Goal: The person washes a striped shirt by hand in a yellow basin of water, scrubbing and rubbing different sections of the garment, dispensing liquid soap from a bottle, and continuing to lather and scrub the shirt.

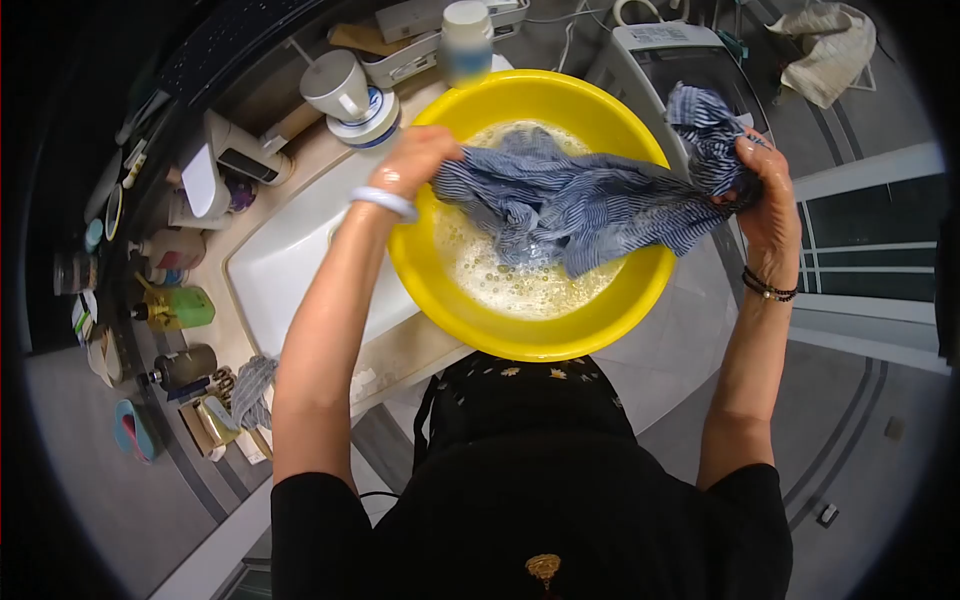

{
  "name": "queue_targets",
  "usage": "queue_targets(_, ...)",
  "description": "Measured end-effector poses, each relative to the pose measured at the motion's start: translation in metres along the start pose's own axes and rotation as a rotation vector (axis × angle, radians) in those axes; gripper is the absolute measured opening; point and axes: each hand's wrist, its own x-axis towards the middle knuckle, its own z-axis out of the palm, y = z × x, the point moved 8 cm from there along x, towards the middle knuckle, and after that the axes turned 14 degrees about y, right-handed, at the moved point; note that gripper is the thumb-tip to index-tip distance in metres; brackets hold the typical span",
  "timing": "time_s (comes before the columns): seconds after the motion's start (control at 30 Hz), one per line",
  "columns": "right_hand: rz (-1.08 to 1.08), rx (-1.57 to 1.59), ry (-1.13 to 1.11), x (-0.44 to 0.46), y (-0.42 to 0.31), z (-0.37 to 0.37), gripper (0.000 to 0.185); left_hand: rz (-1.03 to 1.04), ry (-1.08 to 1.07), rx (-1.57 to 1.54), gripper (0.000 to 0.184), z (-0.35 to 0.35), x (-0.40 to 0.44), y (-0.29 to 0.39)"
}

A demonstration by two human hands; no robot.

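Observation:
A wet blue-and-white striped garment (590, 200) is stretched across a yellow basin (535, 342), partly dipping into foamy water (510, 290). My left hand (418, 160), with a pale band at the wrist, is closed on the garment's left end over the basin rim. On the other side, my right hand (768, 190), wearing dark beads, grips the right end beyond the rim. A bunched part of the cloth rises above the right fingers. The exact kind of garment cannot be made out.
Under the basin's left side lies a white sink (290, 250). A white mug (335, 85) and a white-capped bottle (467, 45) stand behind it. Left are a green bottle (185, 308) and a dark bottle (185, 367). A washing machine (670, 60) is at the back right.

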Motion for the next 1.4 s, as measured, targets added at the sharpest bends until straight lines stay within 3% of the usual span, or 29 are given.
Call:
queue_targets(0.03, -0.003, 0.002, 0.012, -0.002, 0.002, 0.0, 0.025, 0.004, -0.011, 0.004, 0.015, -0.004, -0.005, 0.009)
queue_targets(0.1, 0.025, 0.13, 0.205, -0.005, 0.008, -0.01, 0.026, -0.095, -0.006, -0.451, 0.016, -0.011, -0.019, 0.038)
queue_targets(0.17, 0.089, 0.184, 0.123, 0.0, 0.012, -0.009, 0.024, -0.089, 0.014, -0.377, 0.016, -0.019, -0.011, 0.034)
queue_targets(0.23, 0.188, 0.513, -0.103, 0.001, 0.008, 0.019, 0.022, -0.08, 0.038, -0.307, 0.017, -0.014, -0.008, 0.027)
queue_targets(0.3, 0.256, 0.623, -0.105, 0.006, 0.009, 0.031, 0.021, 0.685, 0.465, 0.399, 0.019, -0.014, -0.034, 0.073)
queue_targets(0.4, 0.27, 0.651, -0.1, 0.01, 0.007, 0.055, 0.024, 0.354, 0.07, 0.25, 0.03, 0.054, -0.066, 0.074)
queue_targets(0.47, 0.269, 0.67, -0.134, 0.009, -0.002, 0.074, 0.024, 0.48, -0.005, 0.289, 0.035, 0.105, -0.097, 0.077)
queue_targets(0.53, 0.244, 0.683, -0.203, 0.006, -0.016, 0.09, 0.023, 0.655, 0.221, 0.288, 0.031, 0.132, -0.113, 0.079)
queue_targets(0.6, 0.211, 0.664, -0.208, 0.004, -0.032, 0.098, 0.022, 0.66, 0.318, 0.368, 0.027, 0.141, -0.1, 0.064)
queue_targets(0.63, 0.18, 0.65, -0.208, 0.003, -0.038, 0.098, 0.022, 0.66, 0.408, 0.452, 0.024, 0.14, -0.094, 0.063)
queue_targets(0.67, 0.157, 0.661, -0.354, 0.009, -0.045, 0.094, 0.026, 0.664, 0.409, 0.448, 0.024, 0.132, -0.09, 0.065)
queue_targets(0.7, 0.151, 0.662, -0.355, 0.016, -0.049, 0.082, 0.026, 0.578, 0.294, 0.35, 0.02, 0.117, -0.081, 0.059)
queue_targets(0.77, -0.061, 0.471, -0.147, 0.029, -0.059, 0.053, 0.024, 0.422, 0.1, 0.123, 0.016, 0.084, -0.064, 0.051)
queue_targets(0.8, -0.124, 0.389, -0.022, 0.026, -0.068, 0.049, 0.011, 0.35, 0.024, -0.009, 0.017, 0.066, -0.056, 0.049)
queue_targets(0.83, -0.125, 0.397, -0.023, 0.028, -0.067, 0.048, 0.011, 0.218, 0.03, -0.027, 0.02, 0.044, -0.048, 0.047)
queue_targets(0.87, -0.182, 0.354, 0.01, 0.034, -0.07, 0.041, 0.01, 0.159, -0.046, -0.408, 0.019, 0.034, -0.042, 0.053)
queue_targets(0.97, -0.28, 0.215, 0.05, 0.042, -0.065, 0.029, 0.014, 0.01, -0.022, -0.589, 0.017, 0.007, -0.045, 0.082)
queue_targets(1.07, -0.249, -0.137, 0.054, 0.033, -0.047, 0.042, 0.025, 0.063, 0.018, -0.482, 0.018, -0.012, -0.047, 0.101)
queue_targets(1.17, -0.189, -0.307, -0.153, 0.022, -0.011, 0.071, 0.025, 0.07, 0.062, -0.345, 0.018, -0.024, -0.048, 0.108)
queue_targets(1.23, -0.168, -0.547, -0.318, 0.019, 0.03, 0.085, 0.028, 0.045, 0.023, -0.44, 0.019, -0.024, -0.051, 0.113)
queue_targets(1.3, -0.457, -0.822, -0.29, -0.005, 0.025, 0.107, 0.037, -0.059, -0.082, -0.604, 0.022, -0.013, -0.057, 0.117)
queue_targets(1.37, -1.133, -0.908, -0.192, -0.049, -0.008, 0.138, 0.049, -0.061, -0.146, -0.63, 0.022, -0.004, -0.058, 0.121)
queue_targets(1.4, -1.131, -0.908, -0.198, -0.058, -0.01, 0.153, 0.049, -0.078, -0.119, -0.612, 0.022, 0.001, -0.055, 0.117)
